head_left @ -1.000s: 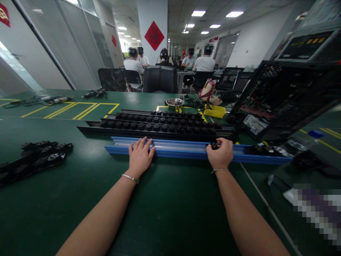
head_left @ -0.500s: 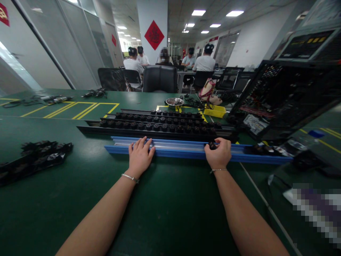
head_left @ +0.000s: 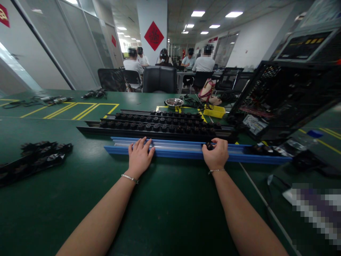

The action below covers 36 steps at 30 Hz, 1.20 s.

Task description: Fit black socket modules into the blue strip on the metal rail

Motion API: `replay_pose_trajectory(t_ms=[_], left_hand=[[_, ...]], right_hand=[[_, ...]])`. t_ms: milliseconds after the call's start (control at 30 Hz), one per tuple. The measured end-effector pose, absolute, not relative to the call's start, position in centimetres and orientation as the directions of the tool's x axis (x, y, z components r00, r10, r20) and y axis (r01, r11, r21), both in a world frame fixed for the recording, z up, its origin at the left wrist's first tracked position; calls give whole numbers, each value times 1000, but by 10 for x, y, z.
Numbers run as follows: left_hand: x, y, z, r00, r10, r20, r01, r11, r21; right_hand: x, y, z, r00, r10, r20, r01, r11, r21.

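A long blue channel rail (head_left: 178,152) lies across the green table in front of me. My left hand (head_left: 140,154) rests on its left part, fingers spread over the channel. Farther right, my right hand (head_left: 217,153) pinches a small black round part (head_left: 209,146) in the channel; the fingers partly cover it. More black parts (head_left: 266,149) sit at the rail's right end. Just behind stand black rails (head_left: 144,131) with rows of similar round black parts (head_left: 163,127).
Black strips (head_left: 39,160) lie at the left. Behind the rails are a metal bowl (head_left: 174,102) and a yellow tray (head_left: 214,111). An open computer case (head_left: 282,96) stands at the right, near a clear bottle (head_left: 301,142). Several people sit in the background.
My right hand has slid slightly left along the blue rail with the black part. My left hand has stayed in place.
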<state>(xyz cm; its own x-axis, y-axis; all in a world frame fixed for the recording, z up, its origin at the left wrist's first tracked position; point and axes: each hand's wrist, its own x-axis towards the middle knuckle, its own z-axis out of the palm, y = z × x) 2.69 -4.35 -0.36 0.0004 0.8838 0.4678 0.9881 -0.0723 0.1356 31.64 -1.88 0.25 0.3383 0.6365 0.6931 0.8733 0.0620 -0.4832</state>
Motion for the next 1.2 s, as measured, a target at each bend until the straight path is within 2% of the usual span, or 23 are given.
replay_pose_trajectory(t_ms=[700, 1200], left_hand=[[27, -44, -1, -8, 890, 456, 984, -74, 162], [26, -43, -3, 4, 882, 471, 990, -71, 124]], right_hand=[[308, -20, 2, 255, 677, 690, 866, 158, -475], [305, -20, -1, 240, 673, 700, 860, 188, -475]])
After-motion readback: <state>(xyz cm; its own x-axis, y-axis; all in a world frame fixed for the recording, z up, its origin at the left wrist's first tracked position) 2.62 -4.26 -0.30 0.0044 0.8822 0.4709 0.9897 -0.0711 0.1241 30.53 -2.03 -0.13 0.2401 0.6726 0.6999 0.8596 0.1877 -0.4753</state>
